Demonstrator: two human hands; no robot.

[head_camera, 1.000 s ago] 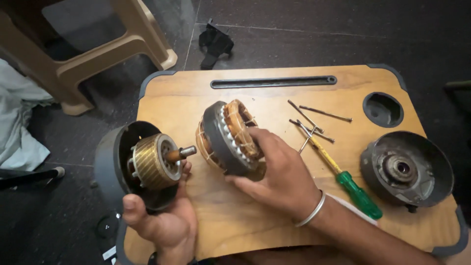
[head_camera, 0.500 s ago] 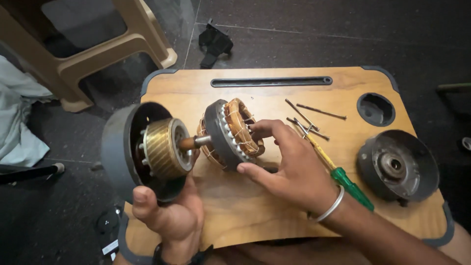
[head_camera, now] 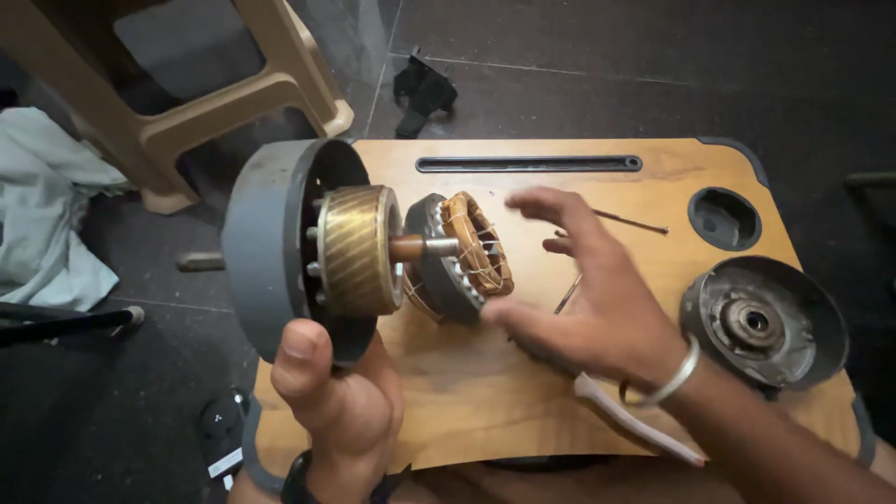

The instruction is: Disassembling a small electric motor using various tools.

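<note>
My left hand (head_camera: 336, 401) grips a grey round motor housing (head_camera: 266, 243) from below and holds it on edge above the wooden lap table (head_camera: 467, 392). A ribbed brass rotor (head_camera: 359, 247) sits in the housing, with its steel shaft (head_camera: 425, 247) pointing right. A stator ring with copper windings (head_camera: 462, 257) hangs on that shaft. My right hand (head_camera: 597, 299) is just right of the stator with its fingers spread. Its thumb is at the stator's lower edge, and the fingers look blurred.
A second grey motor cover (head_camera: 761, 322) lies at the table's right. Thin long bolts (head_camera: 635, 222) lie behind my right hand. The table has a round cup hole (head_camera: 725, 217) and a slot (head_camera: 527, 164). A plastic stool (head_camera: 233, 84), a cloth (head_camera: 47, 205) and a black part (head_camera: 425, 89) are on the floor.
The housing has risen and turned so the shaft points right. The stator went from my right hand's grip onto the shaft, and the right hand's fingers have spread off it.
</note>
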